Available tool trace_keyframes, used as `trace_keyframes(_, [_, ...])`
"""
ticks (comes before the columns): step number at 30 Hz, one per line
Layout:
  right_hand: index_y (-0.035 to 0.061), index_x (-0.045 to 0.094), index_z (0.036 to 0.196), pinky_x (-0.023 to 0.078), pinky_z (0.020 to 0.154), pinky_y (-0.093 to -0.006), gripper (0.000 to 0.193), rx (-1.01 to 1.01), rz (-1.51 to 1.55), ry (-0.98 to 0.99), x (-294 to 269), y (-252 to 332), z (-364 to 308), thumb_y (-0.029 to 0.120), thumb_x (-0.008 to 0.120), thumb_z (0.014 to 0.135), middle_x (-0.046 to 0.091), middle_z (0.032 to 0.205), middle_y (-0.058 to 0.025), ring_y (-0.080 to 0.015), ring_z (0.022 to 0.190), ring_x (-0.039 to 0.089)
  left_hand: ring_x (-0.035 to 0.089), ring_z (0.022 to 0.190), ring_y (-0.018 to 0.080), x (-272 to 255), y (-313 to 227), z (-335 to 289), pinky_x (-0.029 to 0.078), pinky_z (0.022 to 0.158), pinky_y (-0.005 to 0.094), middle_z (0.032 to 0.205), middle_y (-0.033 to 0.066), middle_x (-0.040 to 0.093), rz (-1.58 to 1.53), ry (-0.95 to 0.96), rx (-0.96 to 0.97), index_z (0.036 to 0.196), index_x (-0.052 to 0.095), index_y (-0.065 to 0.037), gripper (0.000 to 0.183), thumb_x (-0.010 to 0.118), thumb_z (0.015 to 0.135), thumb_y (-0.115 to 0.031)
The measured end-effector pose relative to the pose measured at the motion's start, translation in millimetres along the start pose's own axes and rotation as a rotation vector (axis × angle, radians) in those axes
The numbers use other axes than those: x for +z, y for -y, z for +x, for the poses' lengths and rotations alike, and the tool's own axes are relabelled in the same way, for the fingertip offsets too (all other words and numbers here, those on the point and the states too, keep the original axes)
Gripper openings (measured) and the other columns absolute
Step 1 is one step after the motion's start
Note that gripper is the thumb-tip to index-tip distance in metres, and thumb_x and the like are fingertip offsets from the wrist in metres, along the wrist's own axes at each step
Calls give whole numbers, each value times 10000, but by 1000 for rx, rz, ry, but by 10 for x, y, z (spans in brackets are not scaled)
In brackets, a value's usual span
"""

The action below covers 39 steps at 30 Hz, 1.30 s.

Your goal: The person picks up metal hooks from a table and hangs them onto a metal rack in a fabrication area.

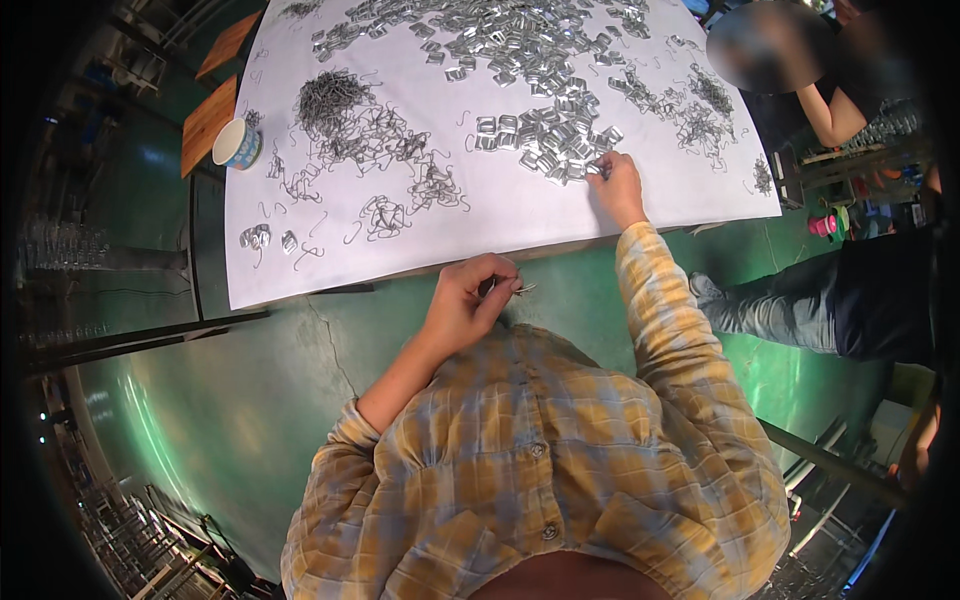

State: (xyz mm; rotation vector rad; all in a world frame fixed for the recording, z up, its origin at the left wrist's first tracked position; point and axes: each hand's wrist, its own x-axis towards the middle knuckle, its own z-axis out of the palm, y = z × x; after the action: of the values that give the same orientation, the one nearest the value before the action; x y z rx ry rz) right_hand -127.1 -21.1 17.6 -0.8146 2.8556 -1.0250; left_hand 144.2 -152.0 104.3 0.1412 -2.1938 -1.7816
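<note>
My left hand [474, 298] is in front of the table's near edge, with thumb and fingers pinched on thin wire hooks [529, 288] whose ends stick out past the fingertips. Out over the white-covered table [500, 215], my right hand [620, 188] reaches the near right end of a heap of shiny flat metal clips [562, 135]. Its thumb and forefinger close around a small silver clip [594, 170], partly hidden by the fingers. Loose S-shaped wire hooks [384, 217] lie scattered left of the clips, with a dense dark tangle of hooks [335, 100] behind them.
A paper cup [237, 144] stands at the table's left edge. More hooks [700, 130] lie at the right. A few clips with hooks [257, 237] sit near the left corner. Another person [840, 100] is at the right side; a trousered leg [790, 305] extends there. Wooden boards [210, 122] are at left.
</note>
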Motion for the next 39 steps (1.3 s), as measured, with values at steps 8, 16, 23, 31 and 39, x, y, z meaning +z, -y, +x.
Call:
trace_keyframes(8, [41, 597, 1003, 456, 602, -318, 317, 58, 474, 51, -48, 322, -421, 16, 634, 689, 566, 692, -108, -198, 612, 552, 476, 526, 102, 183, 226, -39, 390, 506, 232, 638, 66, 566, 61, -106, 22, 770, 567, 3, 30, 595, 764, 14])
trace_keyframes(16, [51, 573, 1114, 430, 619, -212, 361, -19, 747, 392, -908, 1122, -956, 11, 635, 760, 489, 674, 17, -46, 688, 502, 547, 586, 194, 246, 96, 214, 433, 549, 282, 703, 112, 571, 171, -32, 94, 806, 564, 1, 30, 581, 783, 11])
trace_keyframes(23, [11, 628, 1059, 428, 628, -191, 296, 12, 722, 484, -871, 1247, -1148, -28, 626, 765, 522, 731, 34, -39, 677, 475, 554, 670, 291, 197, -27, 151, 449, 611, 345, 762, 132, 567, 158, -71, 49, 844, 548, -16, 84, 592, 776, 6])
trace_keyframes(31, [44, 649, 1025, 444, 607, -257, 303, -249, 478, 431, -779, 1493, -1159, -11, 624, 728, 574, 734, -80, -138, 629, 523, 568, 671, 256, 139, 50, -80, 465, 602, 330, 786, 113, 591, 387, -229, 144, 855, 565, -17, 103, 618, 766, -15])
trace_keyframes(39, [16, 653, 982, 444, 628, -256, 270, -347, 408, 347, -716, 1571, -1211, -32, 627, 717, 598, 757, -106, -179, 648, 558, 618, 714, 243, -545, 268, -95, 488, 646, 327, 823, 113, 650, 383, -265, -100, 840, 661, -28, 89, 636, 759, -56])
